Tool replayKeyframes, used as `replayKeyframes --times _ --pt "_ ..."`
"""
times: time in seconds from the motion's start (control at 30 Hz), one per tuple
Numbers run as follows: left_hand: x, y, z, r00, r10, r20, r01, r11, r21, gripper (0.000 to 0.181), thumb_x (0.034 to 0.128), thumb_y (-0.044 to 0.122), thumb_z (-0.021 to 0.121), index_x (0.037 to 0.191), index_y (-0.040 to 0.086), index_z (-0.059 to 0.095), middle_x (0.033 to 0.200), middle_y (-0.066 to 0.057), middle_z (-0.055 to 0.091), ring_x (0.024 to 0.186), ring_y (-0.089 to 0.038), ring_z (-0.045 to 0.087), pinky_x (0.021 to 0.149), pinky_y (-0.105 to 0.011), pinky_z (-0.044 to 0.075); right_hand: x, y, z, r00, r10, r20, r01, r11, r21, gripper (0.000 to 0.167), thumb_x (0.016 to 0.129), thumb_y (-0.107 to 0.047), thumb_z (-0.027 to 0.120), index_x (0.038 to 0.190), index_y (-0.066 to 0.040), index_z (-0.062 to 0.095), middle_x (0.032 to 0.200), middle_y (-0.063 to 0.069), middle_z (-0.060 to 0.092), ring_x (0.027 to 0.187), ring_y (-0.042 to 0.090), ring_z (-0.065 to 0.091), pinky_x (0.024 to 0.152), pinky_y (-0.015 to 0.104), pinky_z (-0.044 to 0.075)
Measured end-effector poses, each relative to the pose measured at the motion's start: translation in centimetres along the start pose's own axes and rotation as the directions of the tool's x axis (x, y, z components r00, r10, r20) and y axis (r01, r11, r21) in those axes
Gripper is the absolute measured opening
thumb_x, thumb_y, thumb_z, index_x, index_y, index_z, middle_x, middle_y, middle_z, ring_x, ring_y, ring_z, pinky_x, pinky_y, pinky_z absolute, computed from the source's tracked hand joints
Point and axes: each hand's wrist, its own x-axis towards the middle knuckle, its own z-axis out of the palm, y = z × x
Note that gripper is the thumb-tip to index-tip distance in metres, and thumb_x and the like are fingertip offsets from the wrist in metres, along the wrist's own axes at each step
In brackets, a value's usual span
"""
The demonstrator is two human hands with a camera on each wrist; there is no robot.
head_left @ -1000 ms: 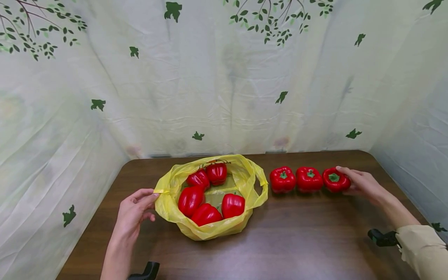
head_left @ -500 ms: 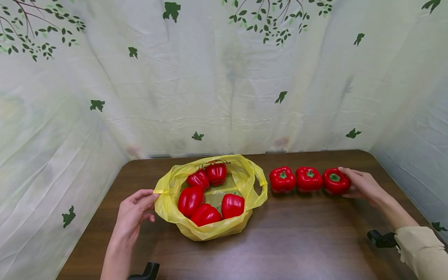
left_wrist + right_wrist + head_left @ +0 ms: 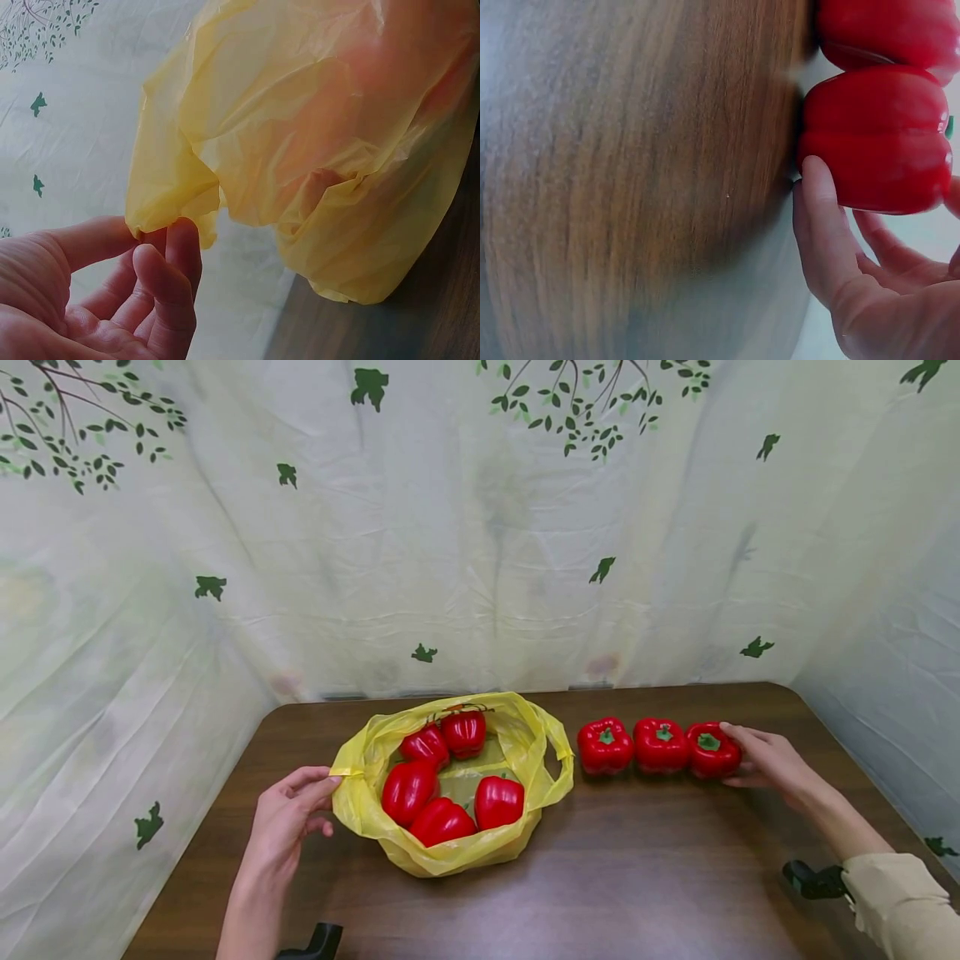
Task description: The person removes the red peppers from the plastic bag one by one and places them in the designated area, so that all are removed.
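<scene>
A yellow plastic bag (image 3: 457,857) stands with its mouth spread wide, several red bell peppers (image 3: 408,792) lying inside. My left hand (image 3: 281,827) pinches the left edge of its rim between thumb and fingertips; the left wrist view shows the thin plastic (image 3: 172,191) caught there. To the right of the bag, three red bell peppers sit upright in a row, green stems up. The fingers and thumb of my right hand (image 3: 776,764) hold the rightmost bell pepper (image 3: 712,756) from its right side. In the right wrist view this pepper (image 3: 877,142) touches its neighbour (image 3: 892,30).
The left pepper (image 3: 604,747) and middle pepper (image 3: 662,747) of the row stand near the back of the brown wooden table (image 3: 600,877). A pale curtain (image 3: 480,568) with leaf prints hangs behind and at both sides.
My right hand has shifted slightly left along with the rightmost bell pepper, which now touches the middle one. The left hand and the bag have stayed in place.
</scene>
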Motion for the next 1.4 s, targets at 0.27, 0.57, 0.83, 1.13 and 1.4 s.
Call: replayKeyframes --times 0.27,0.57,0.83,1.13,1.4 --pt "0.0 0.0 -0.1 1.0 -0.008 -0.007 0.008 1.0 0.003 0.02 0.0907 0.019 0.073 0.104 0.008 0.065 0.086 0.001 0.07 0.069 -0.017 0.063 0.05 -0.028 0.054 -0.6 -0.4 -0.1 0.993 -0.078 -0.092 0.067 0.991 -0.114 0.081 0.102 -0.055 0.037 0.146 0.012 0.027 0.143 0.039 0.035 0.119 0.05 0.05 0.081 0.041 0.057" --pt "-0.3 0.3 -0.1 1.0 0.002 -0.003 -0.002 1.0 0.017 0.028 0.0897 0.024 0.075 0.108 0.006 0.063 0.088 0.0 0.07 0.071 -0.017 0.064 0.052 -0.028 0.055 -2.4 -2.6 1.3 0.856 -0.405 -0.32 0.291 0.891 -0.349 0.051 0.1 -0.038 0.056 0.14 -0.007 0.049 0.128 0.018 0.058 0.104 0.0 0.052 0.077 0.004 0.042" --pt "-0.5 0.3 -0.2 1.0 0.007 -0.005 -0.007 1.0 0.006 0.027 0.0887 0.025 0.076 0.106 0.007 0.064 0.088 -0.001 0.07 0.071 -0.017 0.064 0.053 -0.027 0.055 -3.1 -5.1 4.2 0.803 -0.526 -0.279 0.429 0.836 -0.342 0.042 0.098 -0.026 0.063 0.138 -0.019 0.052 0.126 0.004 0.058 0.102 -0.003 0.057 0.08 0.005 0.044" --pt "-0.6 0.1 -0.3 1.0 0.008 -0.003 -0.008 1.0 0.014 0.027 0.0894 0.025 0.075 0.106 0.007 0.063 0.088 -0.002 0.07 0.072 -0.018 0.064 0.053 -0.027 0.055 -3.4 -7.7 7.6 0.786 -0.604 -0.132 0.533 0.77 -0.351 0.043 0.095 -0.022 0.067 0.136 -0.023 0.054 0.127 -0.005 0.058 0.108 0.019 0.06 0.083 0.014 0.05" --pt "-0.6 0.1 -0.3 1.0 0.008 -0.001 -0.008 1.0 0.014 0.027 0.0894 0.025 0.075 0.106 0.007 0.063 0.089 -0.002 0.069 0.072 -0.018 0.064 0.053 -0.027 0.055 -3.3 -10.0 10.5 0.789 -0.611 0.061 0.589 0.725 -0.357 0.05 0.092 -0.029 0.071 0.138 -0.022 0.052 0.135 -0.002 0.055 0.113 0.027 0.058 0.087 0.052 0.054"
